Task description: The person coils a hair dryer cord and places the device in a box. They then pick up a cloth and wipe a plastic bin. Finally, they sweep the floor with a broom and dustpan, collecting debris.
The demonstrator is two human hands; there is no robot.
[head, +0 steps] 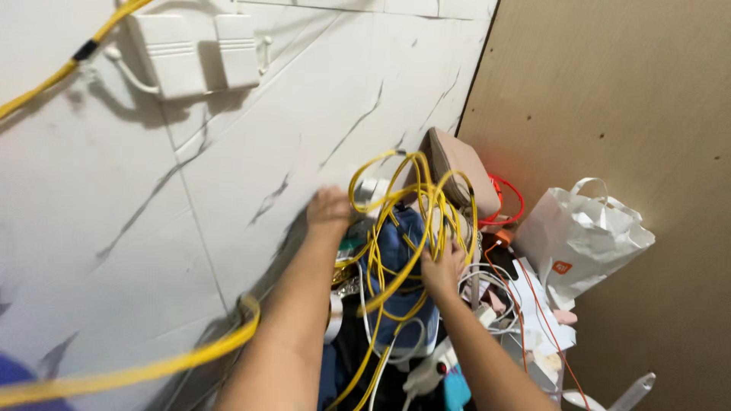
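Against the white marble-patterned wall panel (pixel 251 144), both my hands were buried in a loose tangle of thin yellow fibre cable (pixel 407 221). My left hand (pixel 329 207) was up at the left edge of the tangle, close to the wall, with its fingers curled inward; whether they actually pinched a strand I could not tell, since the hand showed only from the back. My right hand (pixel 444 268) sat lower and to the right, fingers closed around a few of the yellow loops where they crossed in front of a blue cloth bundle (pixel 400 281).

The loops stood up in several uneven coils between my two hands and spilled down toward a white power strip with a red switch (pixel 430 369). One thicker run of yellow cable (pixel 152 369) trailed off blurred toward the lower left, and another ran up to the white plastic junction box mounted on the wall (pixel 194 53).

By my reckoning the sorting was only partly done: the coils were gathered between my hands but were neither neatly wound nor tied, and strands crossed one another. Beside the heap lay a pink box (pixel 457 164), an orange cord (pixel 506 199) and a crumpled white paper bag (pixel 582 236) against the brown board (pixel 624 91).
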